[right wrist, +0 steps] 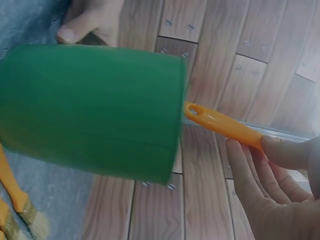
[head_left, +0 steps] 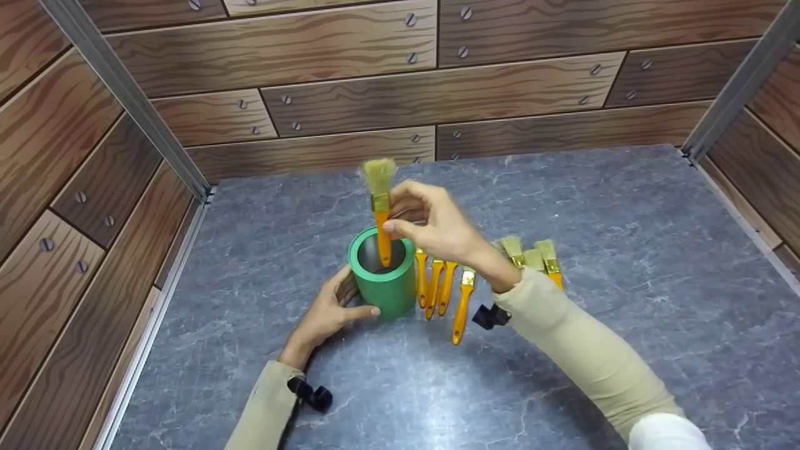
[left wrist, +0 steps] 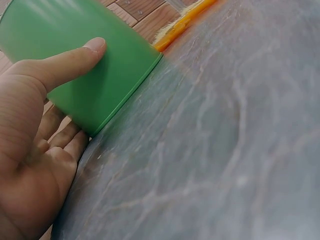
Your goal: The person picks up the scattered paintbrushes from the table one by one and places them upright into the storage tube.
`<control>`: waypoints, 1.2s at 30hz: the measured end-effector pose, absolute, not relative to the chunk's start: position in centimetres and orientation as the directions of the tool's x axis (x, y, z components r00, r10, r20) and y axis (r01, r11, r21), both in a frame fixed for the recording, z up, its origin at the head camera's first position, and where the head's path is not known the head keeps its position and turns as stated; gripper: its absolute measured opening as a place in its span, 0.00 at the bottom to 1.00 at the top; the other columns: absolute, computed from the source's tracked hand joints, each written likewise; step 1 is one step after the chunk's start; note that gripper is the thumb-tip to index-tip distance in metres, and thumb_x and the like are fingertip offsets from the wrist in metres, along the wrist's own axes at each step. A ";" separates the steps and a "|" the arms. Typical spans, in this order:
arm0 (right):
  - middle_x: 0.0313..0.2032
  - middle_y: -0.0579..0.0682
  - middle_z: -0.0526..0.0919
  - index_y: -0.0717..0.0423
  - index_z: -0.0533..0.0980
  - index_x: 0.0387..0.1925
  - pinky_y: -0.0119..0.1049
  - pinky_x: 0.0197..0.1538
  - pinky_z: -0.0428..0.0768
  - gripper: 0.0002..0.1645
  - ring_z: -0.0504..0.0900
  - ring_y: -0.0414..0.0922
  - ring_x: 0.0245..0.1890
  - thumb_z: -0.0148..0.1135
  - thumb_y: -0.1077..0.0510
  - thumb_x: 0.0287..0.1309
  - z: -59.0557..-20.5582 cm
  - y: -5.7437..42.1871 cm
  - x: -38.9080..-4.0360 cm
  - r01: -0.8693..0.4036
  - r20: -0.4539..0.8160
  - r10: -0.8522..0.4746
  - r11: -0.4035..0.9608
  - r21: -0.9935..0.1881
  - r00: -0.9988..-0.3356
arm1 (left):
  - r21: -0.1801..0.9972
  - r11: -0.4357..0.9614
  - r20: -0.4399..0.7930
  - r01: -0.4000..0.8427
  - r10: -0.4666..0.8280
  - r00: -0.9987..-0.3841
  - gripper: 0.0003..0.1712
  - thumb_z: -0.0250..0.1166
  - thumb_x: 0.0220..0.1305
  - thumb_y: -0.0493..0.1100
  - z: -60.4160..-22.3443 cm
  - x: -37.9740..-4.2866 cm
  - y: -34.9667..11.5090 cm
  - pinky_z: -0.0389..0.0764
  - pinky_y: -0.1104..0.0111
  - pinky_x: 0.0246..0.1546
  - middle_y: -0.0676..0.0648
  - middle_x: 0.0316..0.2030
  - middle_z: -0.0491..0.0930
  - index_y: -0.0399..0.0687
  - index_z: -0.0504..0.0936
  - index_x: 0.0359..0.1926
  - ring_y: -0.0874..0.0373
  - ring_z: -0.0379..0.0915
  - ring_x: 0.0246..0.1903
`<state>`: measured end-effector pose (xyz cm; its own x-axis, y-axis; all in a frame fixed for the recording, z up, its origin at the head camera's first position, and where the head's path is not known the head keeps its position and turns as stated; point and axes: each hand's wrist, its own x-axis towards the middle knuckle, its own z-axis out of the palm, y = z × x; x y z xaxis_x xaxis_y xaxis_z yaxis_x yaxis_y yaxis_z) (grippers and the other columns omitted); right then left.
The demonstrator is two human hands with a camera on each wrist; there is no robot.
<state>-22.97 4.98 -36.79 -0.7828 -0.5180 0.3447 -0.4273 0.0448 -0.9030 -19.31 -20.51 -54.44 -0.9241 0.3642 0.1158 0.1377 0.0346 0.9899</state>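
A green cylindrical container (head_left: 389, 294) with a dark inside stands upright on the table. My left hand (head_left: 328, 315) holds its left side, thumb (left wrist: 82, 59) across the front and the other fingers behind, low by the base. Above the container's mouth, my right hand (head_left: 437, 222) pinches a paintbrush (head_left: 382, 215) between thumb and fingers. Its pale bristles point up, and the orange handle (right wrist: 220, 124) hangs with its holed end right at the rim. Beside the container lie several more orange-handled paintbrushes (head_left: 462, 306).
More brush heads (head_left: 549, 253) show past the right forearm, which partly covers those brushes. The grey marbled table (head_left: 281, 219) is walled at the back and both sides by wood-patterned panels (head_left: 350, 81).
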 end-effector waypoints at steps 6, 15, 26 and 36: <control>0.45 0.62 0.87 0.66 0.79 0.52 0.41 0.48 0.93 0.14 0.91 0.55 0.42 0.70 0.69 0.67 -38.9 4.5 -23.2 -0.437 0.303 -0.548 0.130 -0.890 -0.780 | 0.990 0.042 0.111 0.135 0.368 -0.923 0.59 0.83 0.58 0.38 -54.5 -19.2 -20.4 0.59 0.56 0.83 0.51 0.80 0.65 0.62 0.60 0.84 0.53 0.58 0.81; 0.48 0.61 0.85 0.64 0.79 0.52 0.41 0.50 0.92 0.13 0.91 0.54 0.47 0.70 0.66 0.69 -40.1 4.6 -23.2 -0.425 0.294 -0.537 0.136 -0.895 -0.791 | 0.991 0.051 0.099 0.126 0.364 -0.926 0.59 0.83 0.58 0.37 -54.4 -19.2 -20.4 0.60 0.56 0.83 0.51 0.80 0.65 0.61 0.60 0.84 0.53 0.58 0.81; 0.47 0.58 0.89 0.63 0.79 0.51 0.45 0.53 0.92 0.11 0.91 0.54 0.47 0.69 0.68 0.69 -39.9 5.1 -23.3 -0.414 0.308 -0.529 0.092 -0.905 -0.791 | 0.992 0.071 0.074 0.106 0.360 -0.930 0.60 0.83 0.59 0.40 -54.2 -19.2 -20.4 0.59 0.56 0.84 0.53 0.81 0.64 0.65 0.58 0.84 0.54 0.57 0.81; 0.49 0.56 0.89 0.58 0.82 0.54 0.44 0.57 0.90 0.13 0.90 0.49 0.49 0.69 0.62 0.71 -39.1 7.5 -23.1 -0.466 0.315 -0.522 0.185 -0.865 -0.793 | 0.990 0.071 0.088 0.119 0.348 -0.933 0.60 0.84 0.57 0.39 -54.0 -19.0 -20.3 0.60 0.55 0.83 0.53 0.79 0.67 0.64 0.59 0.84 0.53 0.59 0.81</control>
<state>-23.08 7.47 -39.05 -0.7926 -0.5220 0.3151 -0.4657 0.1848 -0.8654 -18.95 -20.28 -53.97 -0.9334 0.3480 0.0876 0.1193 0.0706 0.9903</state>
